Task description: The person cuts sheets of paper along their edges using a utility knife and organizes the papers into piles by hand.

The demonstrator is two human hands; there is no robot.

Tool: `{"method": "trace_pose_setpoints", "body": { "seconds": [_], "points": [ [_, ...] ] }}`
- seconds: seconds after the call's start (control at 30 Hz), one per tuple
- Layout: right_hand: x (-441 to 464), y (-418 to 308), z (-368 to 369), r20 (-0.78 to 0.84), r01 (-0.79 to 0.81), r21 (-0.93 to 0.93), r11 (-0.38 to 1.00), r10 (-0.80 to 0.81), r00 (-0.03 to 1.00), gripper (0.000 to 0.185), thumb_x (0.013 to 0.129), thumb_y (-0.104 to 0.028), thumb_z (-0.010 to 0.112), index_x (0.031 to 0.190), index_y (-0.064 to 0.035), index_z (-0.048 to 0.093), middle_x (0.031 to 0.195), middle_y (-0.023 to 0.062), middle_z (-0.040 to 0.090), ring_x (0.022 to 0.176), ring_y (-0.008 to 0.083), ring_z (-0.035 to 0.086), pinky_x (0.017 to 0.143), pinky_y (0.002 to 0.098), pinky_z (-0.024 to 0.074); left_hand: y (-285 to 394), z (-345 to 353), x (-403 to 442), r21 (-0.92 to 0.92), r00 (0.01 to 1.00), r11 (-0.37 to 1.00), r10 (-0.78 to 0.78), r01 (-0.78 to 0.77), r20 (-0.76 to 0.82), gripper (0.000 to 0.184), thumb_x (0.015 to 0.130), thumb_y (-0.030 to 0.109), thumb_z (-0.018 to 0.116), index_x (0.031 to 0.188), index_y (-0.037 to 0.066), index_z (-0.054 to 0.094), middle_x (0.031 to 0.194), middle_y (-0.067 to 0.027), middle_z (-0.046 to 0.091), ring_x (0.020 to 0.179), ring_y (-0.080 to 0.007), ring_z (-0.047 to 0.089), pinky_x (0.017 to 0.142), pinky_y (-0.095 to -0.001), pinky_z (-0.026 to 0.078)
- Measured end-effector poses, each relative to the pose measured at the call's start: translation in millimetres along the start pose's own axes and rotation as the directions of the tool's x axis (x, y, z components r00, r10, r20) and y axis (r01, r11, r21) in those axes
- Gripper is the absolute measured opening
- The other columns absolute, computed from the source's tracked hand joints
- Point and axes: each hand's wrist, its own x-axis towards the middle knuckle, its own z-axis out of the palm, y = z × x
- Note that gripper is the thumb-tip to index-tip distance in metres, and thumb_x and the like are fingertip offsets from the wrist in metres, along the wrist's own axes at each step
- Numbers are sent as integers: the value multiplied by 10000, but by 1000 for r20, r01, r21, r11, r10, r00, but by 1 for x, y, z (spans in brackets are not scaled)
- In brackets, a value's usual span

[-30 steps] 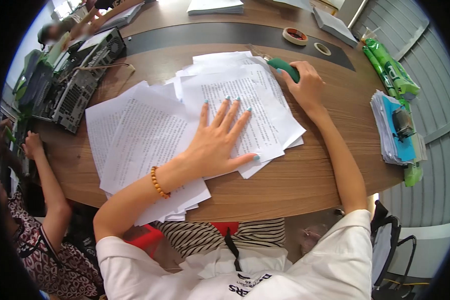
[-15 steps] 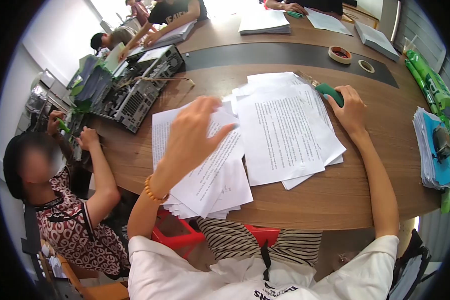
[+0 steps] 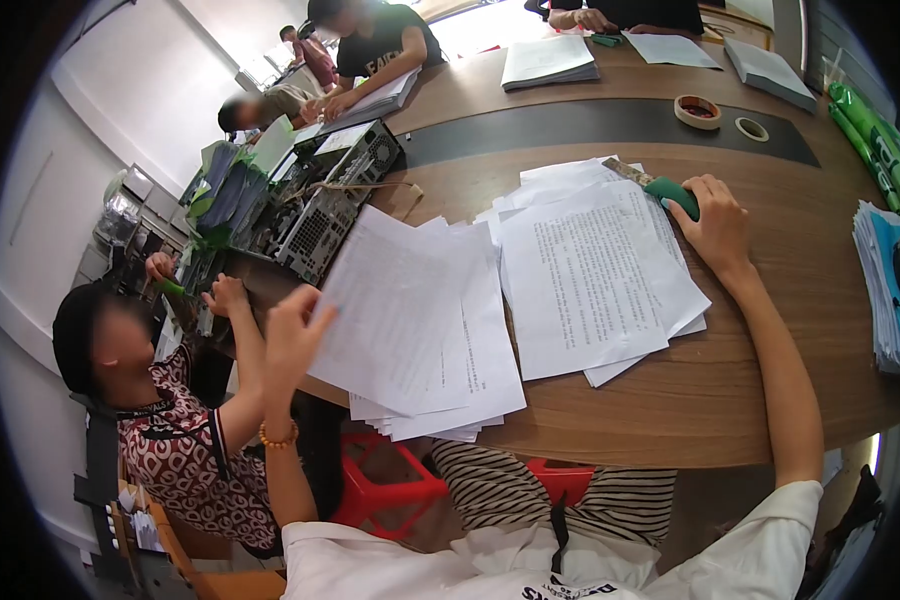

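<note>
My left hand [image 3: 297, 340] is beside the left edge of a loose printed sheet [image 3: 395, 310], its fingers apart and slightly blurred. That sheet lies askew over a pile of printed paper [image 3: 495, 375], and its left side looks a little raised. My right hand [image 3: 715, 222] is wrapped round a green-handled tool [image 3: 673, 197] with a flat metal end [image 3: 625, 172]. The metal end rests at the top right of a second, uneven stack of printed sheets [image 3: 585, 290]; I cannot make out the tool's exact kind.
An opened computer case [image 3: 335, 205] stands at the left. Two tape rolls [image 3: 697, 112] lie on the table's dark strip. Paper stacks [image 3: 550, 62] sit at the far side; clipped papers [image 3: 878, 285] are at the right edge. A co-worker [image 3: 175, 430] sits to my left; others work across the table [image 3: 770, 330].
My left hand has moved left and down from above the left pile to its left edge. A sheet now lies skewed over that pile. My right hand keeps hold of the tool; the view has shifted.
</note>
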Motion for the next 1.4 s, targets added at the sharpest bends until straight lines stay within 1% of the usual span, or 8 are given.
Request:
{"method": "trace_pose_setpoints", "body": {
  "seconds": [0.13,0.27,0.5,0.63,0.73,0.87,1.03,1.4],
  "points": [
    [-1,-1,1,-24,9,21,1000,-8,1000,257,769,-296,673,879,-76,600,840,44,575,823,210,596,645,360,514,55,-40,11,272,869,962,107,33,-484,112,815,121,619,833,25,563,698,-113,562,600,-203,569,541,-329,421],
    [-2,-1,-1,-22,-7,33,999,8,1000,259,765,-307,676,859,-79,597,834,43,575,821,211,594,643,359,514,117,-34,26,497,734,866,374,-58,-567,124,816,120,609,912,52,569,773,-106,562,601,-215,595,575,-353,453],
    [-1,-1,-2,18,-13,23,1000,13,1000,284,761,-329,679,869,-78,602,850,48,583,829,214,594,643,354,517,226,68,35,420,837,737,535,-529,116,345,799,84,552,1130,9,494,872,-152,581,659,-298,638,517,-339,522],
    [-1,0,-2,28,-48,40,998,47,998,301,762,-343,675,892,-79,608,872,48,590,856,216,596,661,368,518,260,84,43,-13,594,758,522,-652,612,627,884,373,540,1366,40,318,1031,-177,580,790,-327,624,724,-397,507],
    [-1,0,-1,46,-85,58,995,82,996,303,758,-340,679,896,-79,609,879,48,591,857,212,596,668,369,519,246,101,60,-383,484,685,718,-619,501,744,854,552,504,1366,45,317,1075,-212,585,811,-370,624,738,-424,495],
    [-1,-2,-3,28,-65,35,997,64,998,288,751,-323,690,884,-80,610,857,47,593,839,204,600,657,359,518,210,118,69,-229,208,392,801,-891,562,814,793,493,614,1431,165,228,1410,-189,335,1328,-338,265,1092,-450,237],
    [0,-2,-3,34,-84,37,996,83,996,274,753,-319,688,870,-83,612,855,45,598,842,213,602,659,363,513,191,119,64,-149,313,483,742,-863,593,1072,627,566,718,1454,187,150,1485,-231,73,1382,-353,51,1116,-514,40],
    [1,-6,-8,77,-144,53,988,140,987,256,754,-305,691,845,-79,615,840,51,602,810,228,609,628,373,503,158,157,62,-292,312,385,912,-876,265,958,736,597,593,1427,55,209,1460,-260,154,1370,-350,145,1093,-562,58]
  ]
}}
